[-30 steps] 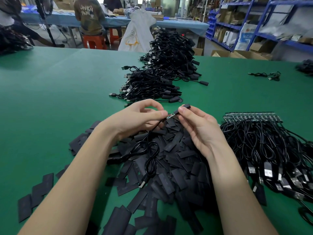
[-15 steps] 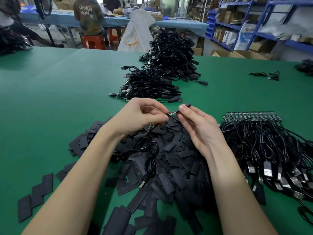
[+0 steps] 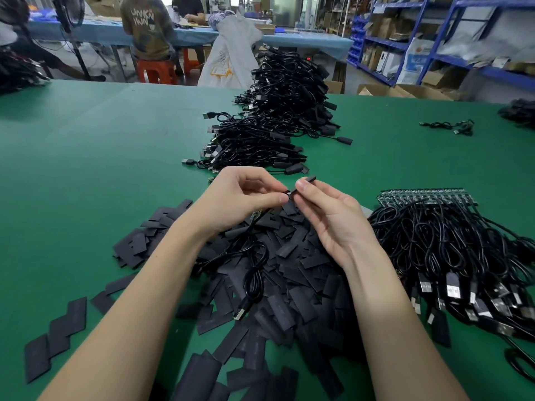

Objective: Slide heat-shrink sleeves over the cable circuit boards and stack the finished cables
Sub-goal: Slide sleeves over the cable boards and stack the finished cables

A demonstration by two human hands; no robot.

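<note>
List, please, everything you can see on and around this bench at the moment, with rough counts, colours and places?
table: one, green, fills the foreground.
loose heat-shrink sleeves: a large heap, black, under the hands.
held sleeve: one, black, between both hands' fingertips.
cable in work: one, black, trailing from the left hand over the heap.
unsleeved cables: a large bundle, black with green boards, on the right.
finished cables: long stack, black, straight ahead.
stray cable: about one, black, far right.
stools: orange, behind the table.
shelving: blue, back right.
left hand: pinches the sleeve's near end.
right hand: holds the sleeve.
</note>
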